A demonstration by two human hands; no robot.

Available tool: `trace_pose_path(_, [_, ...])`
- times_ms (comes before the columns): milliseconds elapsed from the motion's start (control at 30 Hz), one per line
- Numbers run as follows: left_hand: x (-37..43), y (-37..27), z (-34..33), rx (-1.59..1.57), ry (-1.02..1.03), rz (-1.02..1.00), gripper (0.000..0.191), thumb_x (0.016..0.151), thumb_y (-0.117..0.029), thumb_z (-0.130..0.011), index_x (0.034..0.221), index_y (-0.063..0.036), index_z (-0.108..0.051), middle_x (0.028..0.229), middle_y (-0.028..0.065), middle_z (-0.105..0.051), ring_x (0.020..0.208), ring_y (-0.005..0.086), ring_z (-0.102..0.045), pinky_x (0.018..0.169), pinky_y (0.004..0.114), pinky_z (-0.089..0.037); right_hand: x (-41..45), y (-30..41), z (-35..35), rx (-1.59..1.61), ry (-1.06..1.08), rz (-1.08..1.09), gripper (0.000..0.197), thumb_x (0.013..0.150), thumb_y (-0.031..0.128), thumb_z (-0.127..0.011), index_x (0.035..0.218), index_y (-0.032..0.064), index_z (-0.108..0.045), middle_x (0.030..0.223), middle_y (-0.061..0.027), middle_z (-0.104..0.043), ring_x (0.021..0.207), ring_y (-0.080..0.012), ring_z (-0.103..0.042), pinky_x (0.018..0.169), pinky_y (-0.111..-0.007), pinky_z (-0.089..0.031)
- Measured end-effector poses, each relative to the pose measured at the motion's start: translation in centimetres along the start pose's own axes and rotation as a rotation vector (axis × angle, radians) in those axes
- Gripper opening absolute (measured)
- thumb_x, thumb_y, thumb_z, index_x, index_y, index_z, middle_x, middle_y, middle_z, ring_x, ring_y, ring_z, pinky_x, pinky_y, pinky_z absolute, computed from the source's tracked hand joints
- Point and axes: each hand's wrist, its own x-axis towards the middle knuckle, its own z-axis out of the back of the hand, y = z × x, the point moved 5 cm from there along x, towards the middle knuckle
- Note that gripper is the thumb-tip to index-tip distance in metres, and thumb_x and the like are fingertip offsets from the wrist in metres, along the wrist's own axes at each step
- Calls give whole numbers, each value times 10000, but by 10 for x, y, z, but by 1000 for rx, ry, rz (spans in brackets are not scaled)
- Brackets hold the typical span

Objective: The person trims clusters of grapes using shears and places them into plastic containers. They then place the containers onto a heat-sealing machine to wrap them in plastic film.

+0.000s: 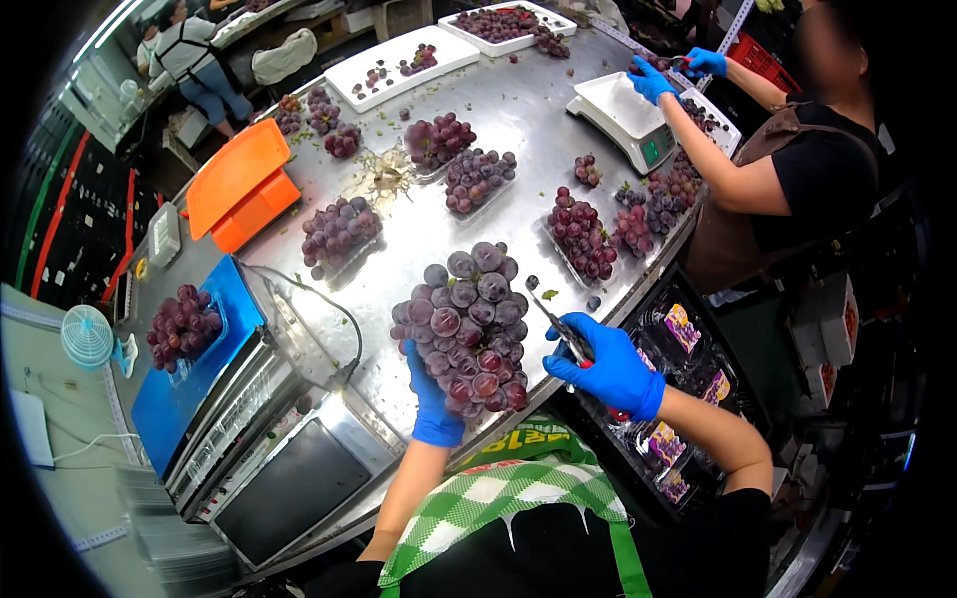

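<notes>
A large bunch of purple-red grapes (pixel 471 329) is held up above the steel table by my left hand (pixel 432 400), which wears a blue glove and grips it from below at the left. Some of that hand's fingers are hidden behind the berries. To the right of the bunch, my gloved right hand (pixel 609 366) is closed around slim snips (pixel 561 327) with red on the handles. Their blade tips point up and left, apart from the grapes. One loose dark grape (pixel 531 282) lies near the tips, beside a green scrap (pixel 550 294).
Clear trays of grapes (pixel 478 179) stand on the steel table (pixel 419 247). At left are a film wrapping machine (pixel 224 418) and an orange scale (pixel 239 179). A co-worker (pixel 792 149) in blue gloves works beside a white scale (pixel 620 119). A black crate (pixel 695 389) holds labelled packs.
</notes>
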Motion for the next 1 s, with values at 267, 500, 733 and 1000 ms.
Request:
trace_pose_path(267, [-1, 0, -5, 140, -67, -22, 600, 818, -513, -298, 1275, -126, -255, 1277, 96, -313, 1156, 276, -332, 970, 416, -279, 2, -11, -20, 433, -199, 84, 335, 742, 166, -620, 980, -14, -468, 858, -72, -576, 790, -108, -533, 739, -259, -427])
trace_pose_path(500, [12, 0, 10, -21, 12, -3, 539, 829, -471, -308, 1239, -122, -306, 1232, 85, -368, 1122, 253, -370, 959, 393, -297, -13, -24, -19, 435, -189, 54, 361, 732, 123, -618, 1018, -14, -444, 838, -69, -568, 791, -100, -525, 735, -254, -424])
trace_pose_path(733, [25, -18, -15, 274, 31, -265, 531, 827, -471, -316, 1229, -124, -319, 1227, 79, -375, 1118, 254, -375, 960, 392, -296, -10, -15, -22, 533, -228, 109, 406, 701, 113, -648, 1028, -4, -440, 904, -84, -565, 825, -112, -524, 760, -270, -421])
trace_pose_path(1000, [50, -22, -30, 0, 83, -167, 538, 815, -493, -355, 1211, -129, -344, 1221, 88, -390, 1115, 263, -386, 959, 400, -300, 33, 10, -29, 409, -573, 354, 586, 624, 185, -729, 1092, 8, -424, 943, -105, -541, 861, -172, -524, 777, -283, -412])
